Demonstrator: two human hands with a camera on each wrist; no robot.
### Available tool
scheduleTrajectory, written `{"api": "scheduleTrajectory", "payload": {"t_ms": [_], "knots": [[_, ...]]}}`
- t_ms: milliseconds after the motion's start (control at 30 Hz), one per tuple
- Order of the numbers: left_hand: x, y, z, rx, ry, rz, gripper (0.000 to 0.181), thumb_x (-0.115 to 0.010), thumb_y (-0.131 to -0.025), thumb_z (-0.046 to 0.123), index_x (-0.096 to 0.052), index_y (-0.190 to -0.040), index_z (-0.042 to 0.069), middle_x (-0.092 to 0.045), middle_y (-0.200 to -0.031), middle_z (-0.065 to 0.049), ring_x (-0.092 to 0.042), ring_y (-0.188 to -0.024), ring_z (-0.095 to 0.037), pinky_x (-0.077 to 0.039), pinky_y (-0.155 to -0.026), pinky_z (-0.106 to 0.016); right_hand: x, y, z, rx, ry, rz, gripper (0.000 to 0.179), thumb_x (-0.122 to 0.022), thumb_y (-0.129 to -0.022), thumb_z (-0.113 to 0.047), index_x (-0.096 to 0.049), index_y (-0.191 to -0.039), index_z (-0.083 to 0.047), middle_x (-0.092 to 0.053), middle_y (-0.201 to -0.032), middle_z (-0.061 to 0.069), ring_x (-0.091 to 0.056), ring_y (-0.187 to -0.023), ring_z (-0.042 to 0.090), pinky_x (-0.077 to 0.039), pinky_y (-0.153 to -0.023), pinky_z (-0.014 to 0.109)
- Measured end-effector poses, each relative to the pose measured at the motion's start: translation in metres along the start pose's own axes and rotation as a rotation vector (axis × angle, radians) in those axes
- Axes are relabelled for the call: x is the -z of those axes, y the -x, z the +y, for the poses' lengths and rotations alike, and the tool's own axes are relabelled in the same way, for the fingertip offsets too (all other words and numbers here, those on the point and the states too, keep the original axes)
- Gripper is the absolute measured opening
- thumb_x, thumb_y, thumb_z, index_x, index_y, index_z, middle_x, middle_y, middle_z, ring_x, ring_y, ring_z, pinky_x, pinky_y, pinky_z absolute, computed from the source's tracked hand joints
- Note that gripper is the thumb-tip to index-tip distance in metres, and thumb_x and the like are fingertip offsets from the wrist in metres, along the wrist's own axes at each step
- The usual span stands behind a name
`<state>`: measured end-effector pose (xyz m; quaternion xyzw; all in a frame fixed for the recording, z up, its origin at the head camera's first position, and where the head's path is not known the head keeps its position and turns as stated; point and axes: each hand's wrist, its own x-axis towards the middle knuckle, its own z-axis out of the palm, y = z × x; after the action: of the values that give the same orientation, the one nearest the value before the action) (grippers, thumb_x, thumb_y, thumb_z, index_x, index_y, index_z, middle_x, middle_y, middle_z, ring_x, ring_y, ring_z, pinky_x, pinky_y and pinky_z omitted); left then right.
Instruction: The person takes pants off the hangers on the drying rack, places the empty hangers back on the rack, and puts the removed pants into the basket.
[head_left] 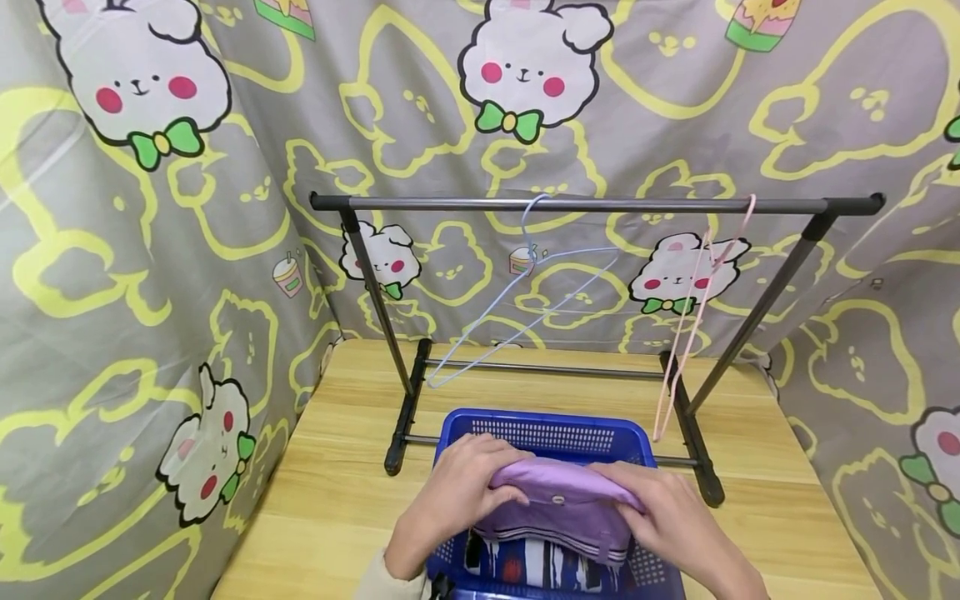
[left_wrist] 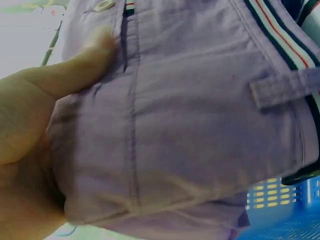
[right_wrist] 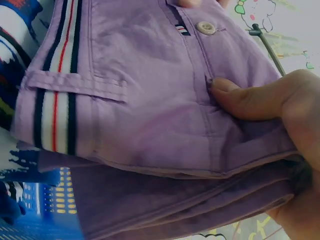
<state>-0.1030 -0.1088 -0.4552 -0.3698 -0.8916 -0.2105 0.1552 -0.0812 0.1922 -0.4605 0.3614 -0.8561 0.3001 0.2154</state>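
Observation:
A folded purple garment (head_left: 551, 512) with a pale button, striped trim and belt loops hangs between my two hands, over the basket. My left hand (head_left: 471, 483) grips its left side, thumb on the front and fingers over the top fold. The other side is pinched by my right hand (head_left: 667, 508), whose thumb presses the cloth beside the button (right_wrist: 206, 27). Up close, the right wrist view shows a belt loop (right_wrist: 107, 89) crossing the dark, white and red striped trim (right_wrist: 65, 122). Several layers of cloth are folded under the front.
Beneath the garment is a blue basket (head_left: 457, 423) holding cloth with a blue, white, black and red print (head_left: 536, 562). Behind it stands a dark metal rack (head_left: 442, 203) with a blue hanger (head_left: 480, 321) and a pink hanger (head_left: 684, 354). Patterned curtains surround the wooden table (head_left: 300, 508).

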Motion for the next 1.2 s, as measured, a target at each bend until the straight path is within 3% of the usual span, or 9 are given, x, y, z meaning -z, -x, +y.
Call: {"api": "scheduleTrajectory", "payload": {"t_ms": [133,233,333,433,600,767,900,1133,1200], "knots": [[0.003,-0.001,0.0,-0.013,0.001,-0.143,0.06,-0.086,-0.083,0.027,-0.064,-0.14,0.028,-0.072,-0.121,0.007,-0.068,-0.107,-0.015,-0.054,-0.092,-0.037,0.002,-0.001,0.003,-0.004,0.07,0.03,0.055,-0.072,-0.069,0.003,-0.076,-0.118,-0.021,-0.076,-0.101,-0.006,-0.06,-0.071,0.001,-0.04,-0.053,0.015],[0.004,-0.003,-0.001,-0.021,0.003,-0.178,0.069,-0.083,-0.082,0.011,-0.06,-0.144,0.031,-0.072,-0.118,0.008,-0.069,-0.099,-0.014,-0.056,-0.087,-0.037,0.003,-0.002,0.006,0.002,0.113,0.041,0.053,-0.07,-0.071,0.0,-0.077,-0.12,-0.021,-0.077,-0.104,-0.003,-0.065,-0.074,0.007,-0.042,-0.053,0.017],[0.003,-0.006,-0.004,-0.019,-0.007,-0.119,0.072,-0.083,-0.076,0.003,-0.065,-0.14,0.031,-0.074,-0.114,0.009,-0.069,-0.092,-0.013,-0.055,-0.081,-0.035,0.002,-0.005,0.009,0.022,0.123,0.058,0.054,-0.065,-0.074,-0.001,-0.075,-0.124,-0.019,-0.076,-0.107,0.0,-0.059,-0.068,0.006,-0.037,-0.05,0.015],[0.002,-0.011,-0.006,-0.013,-0.01,-0.019,0.068,-0.087,-0.072,0.001,-0.071,-0.132,0.028,-0.075,-0.118,0.007,-0.071,-0.098,-0.016,-0.056,-0.084,-0.037,0.0,-0.009,0.012,0.064,0.127,0.106,0.053,-0.058,-0.077,-0.005,-0.074,-0.126,-0.016,-0.075,-0.11,0.002,-0.055,-0.065,0.005,-0.035,-0.049,0.015],[-0.001,-0.015,-0.009,-0.018,0.004,0.088,0.06,-0.085,-0.072,-0.004,-0.075,-0.125,0.023,-0.074,-0.121,0.006,-0.068,-0.111,-0.02,-0.054,-0.093,-0.043,-0.005,-0.016,0.016,0.131,0.157,0.195,0.039,-0.05,-0.092,-0.016,-0.077,-0.12,-0.012,-0.076,-0.109,0.003,-0.073,-0.083,0.021,-0.056,-0.061,0.034],[-0.008,-0.016,-0.014,-0.03,0.035,0.139,0.062,-0.081,-0.071,-0.01,-0.075,-0.125,0.019,-0.074,-0.122,0.005,-0.067,-0.114,-0.017,-0.049,-0.095,-0.043,-0.011,-0.019,0.02,0.141,0.189,0.22,0.04,-0.043,-0.1,-0.02,-0.077,-0.119,-0.012,-0.075,-0.112,0.002,-0.074,-0.091,0.026,-0.058,-0.073,0.043],[-0.015,-0.015,-0.017,-0.037,0.055,0.147,0.062,-0.081,-0.07,-0.01,-0.075,-0.125,0.018,-0.074,-0.122,0.004,-0.067,-0.116,-0.017,-0.048,-0.095,-0.043,-0.017,-0.018,0.023,0.138,0.205,0.215,0.041,-0.042,-0.108,-0.029,-0.077,-0.12,-0.011,-0.074,-0.114,0.002,-0.073,-0.095,0.027,-0.057,-0.08,0.045],[-0.03,-0.007,-0.024,-0.057,0.08,0.092,0.062,-0.078,-0.072,-0.014,-0.074,-0.126,0.014,-0.073,-0.125,0.0,-0.066,-0.118,-0.021,-0.046,-0.097,-0.051,-0.03,-0.007,0.026,0.114,0.207,0.127,0.05,-0.036,-0.111,-0.039,-0.076,-0.119,-0.009,-0.073,-0.116,0.005,-0.073,-0.096,0.029,-0.057,-0.078,0.048],[-0.033,-0.005,-0.024,-0.057,0.097,0.077,0.062,-0.076,-0.072,-0.016,-0.074,-0.127,0.012,-0.072,-0.125,-0.002,-0.066,-0.118,-0.022,-0.046,-0.098,-0.053,-0.033,-0.004,0.028,0.106,0.197,0.109,0.037,-0.052,-0.107,-0.035,-0.075,-0.12,-0.009,-0.073,-0.117,0.005,-0.072,-0.098,0.029,-0.057,-0.079,0.048]]}}
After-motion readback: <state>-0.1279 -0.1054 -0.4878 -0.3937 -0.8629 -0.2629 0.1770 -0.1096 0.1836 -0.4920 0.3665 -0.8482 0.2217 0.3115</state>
